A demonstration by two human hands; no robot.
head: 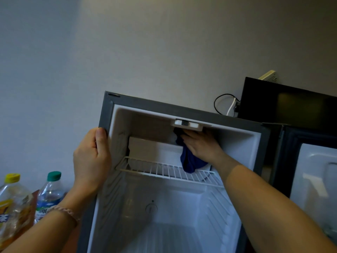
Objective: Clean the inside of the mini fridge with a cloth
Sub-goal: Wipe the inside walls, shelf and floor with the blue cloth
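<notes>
Cloth [189, 159]: dark blue, crumpled, in upper compartment of mini fridge [182, 110], near ceiling, right of centre; long axis approx. vertical, lower end draped onto wire shelf [164, 171].
R hand [202, 145]: fingers extended, together, pressing cloth against back wall.
L hand [91, 157]: fingers curled round fridge's left front edge, thumb on frame.
Interior white, frame grey, door [310, 170] open at right.
Two bottles [49, 194] at lower-left corner.
Wall [145, 42] plain, pale.

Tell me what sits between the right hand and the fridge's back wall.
In the head view, the blue cloth lies there: the right hand presses it against the back wall of the fridge, its lower end hanging onto the wire shelf.
</notes>
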